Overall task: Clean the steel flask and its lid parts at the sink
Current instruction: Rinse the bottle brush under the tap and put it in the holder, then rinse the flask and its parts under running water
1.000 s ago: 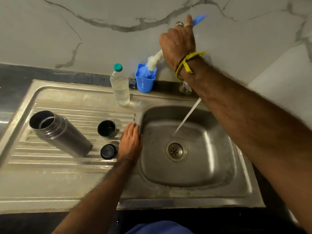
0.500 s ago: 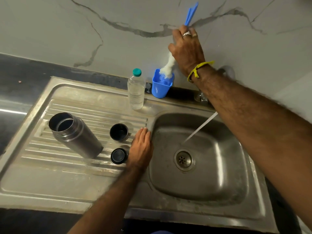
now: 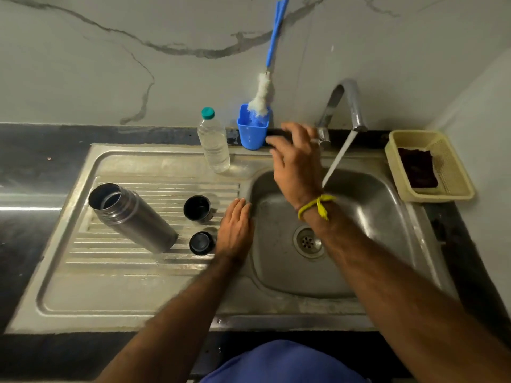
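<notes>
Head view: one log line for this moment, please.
flask open, lying on drainboard | brush in cup | right hand empty over basin | left hand flat on rim | tap running

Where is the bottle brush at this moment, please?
In the head view the brush stands bristles-down in the blue cup at the back of the sink, handle leaning on the wall, between the water bottle and the tap.

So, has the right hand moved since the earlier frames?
Yes. The right hand has let go of the bottle brush and dropped toward the sink basin.
</notes>
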